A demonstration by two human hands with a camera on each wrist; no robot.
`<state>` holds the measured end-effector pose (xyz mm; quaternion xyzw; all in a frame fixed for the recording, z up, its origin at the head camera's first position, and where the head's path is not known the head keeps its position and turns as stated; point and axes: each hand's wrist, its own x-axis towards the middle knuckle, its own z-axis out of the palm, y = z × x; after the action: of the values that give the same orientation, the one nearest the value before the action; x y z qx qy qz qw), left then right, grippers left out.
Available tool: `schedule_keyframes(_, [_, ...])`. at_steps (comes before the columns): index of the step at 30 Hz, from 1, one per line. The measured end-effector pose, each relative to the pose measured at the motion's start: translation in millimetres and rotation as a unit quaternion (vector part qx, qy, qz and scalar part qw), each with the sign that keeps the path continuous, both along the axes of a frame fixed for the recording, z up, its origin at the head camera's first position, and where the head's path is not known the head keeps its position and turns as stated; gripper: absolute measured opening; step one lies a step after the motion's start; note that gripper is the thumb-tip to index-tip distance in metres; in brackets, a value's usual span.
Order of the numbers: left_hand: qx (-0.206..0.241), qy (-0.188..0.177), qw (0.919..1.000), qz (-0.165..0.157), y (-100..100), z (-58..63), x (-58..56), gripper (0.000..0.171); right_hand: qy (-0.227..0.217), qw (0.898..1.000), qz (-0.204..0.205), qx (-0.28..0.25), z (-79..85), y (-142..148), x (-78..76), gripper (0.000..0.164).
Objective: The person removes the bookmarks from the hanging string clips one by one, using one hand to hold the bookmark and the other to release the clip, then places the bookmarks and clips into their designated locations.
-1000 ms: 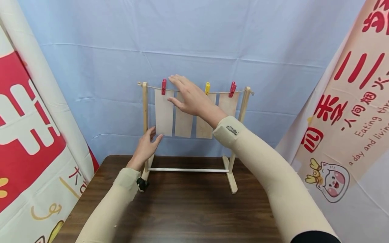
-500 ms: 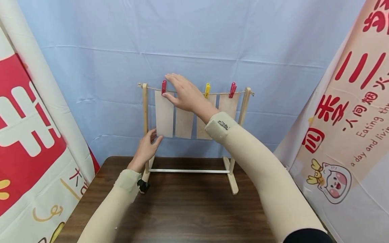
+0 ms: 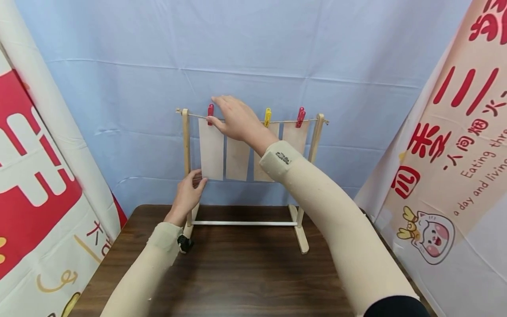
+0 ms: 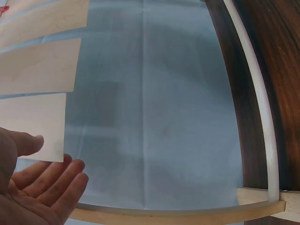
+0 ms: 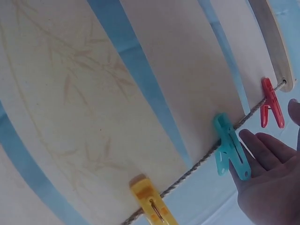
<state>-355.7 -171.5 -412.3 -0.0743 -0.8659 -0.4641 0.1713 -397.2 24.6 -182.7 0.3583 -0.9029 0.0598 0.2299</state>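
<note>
Four-sided paper strips hang from a cord (image 3: 285,121) on a wooden rack (image 3: 185,145). My left hand (image 3: 187,193) is at the lower left corner of the leftmost strip (image 3: 211,152); in the left wrist view its thumb lies in front of the paper (image 4: 37,112) and its loosely bent fingers reach behind. My right hand (image 3: 237,119) is raised at the red clothespin (image 3: 211,110) on that strip, thumb and fingers spread either side. In the right wrist view a gap shows between those fingers and the red clothespin (image 5: 272,103); a teal clothespin (image 5: 229,145) overlaps the hand.
A yellow clothespin (image 3: 268,116) and another red clothespin (image 3: 301,116) hold strips farther right. A white rod (image 3: 245,223) joins the rack's feet on the dark wooden table (image 3: 253,264). Behind hangs a pale blue cloth (image 3: 119,88); printed banners (image 3: 455,176) flank the table.
My right hand has moved left, from beside the leftmost red clothespin until thumb and fingertips overlap it. My left hand has stayed about the lower corner of the leftmost strip, its thumb closer to the paper.
</note>
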Motion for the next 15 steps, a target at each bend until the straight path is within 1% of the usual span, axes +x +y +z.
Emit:
schedule_keyframes(6, [0.003, 0.007, 0.9999, 0.01, 0.0, -0.9, 1.5, 0.046, -0.009, 1.0, -0.012, -0.002, -0.2, -5.1, -2.9, 0.067])
schedule_keyframes(10, [0.005, 0.014, 0.9998, 0.015, 0.5, -2.9, 1.4, 0.042, -0.007, 1.0, -0.008, -0.01, -1.5, -6.7, -5.3, 0.063])
schedule_keyframes(15, [0.005, 0.023, 0.9994, 0.026, -0.3, -3.8, 1.8, 0.038, -0.019, 1.0, -0.006, -0.019, -2.8, -7.6, -5.8, 0.059])
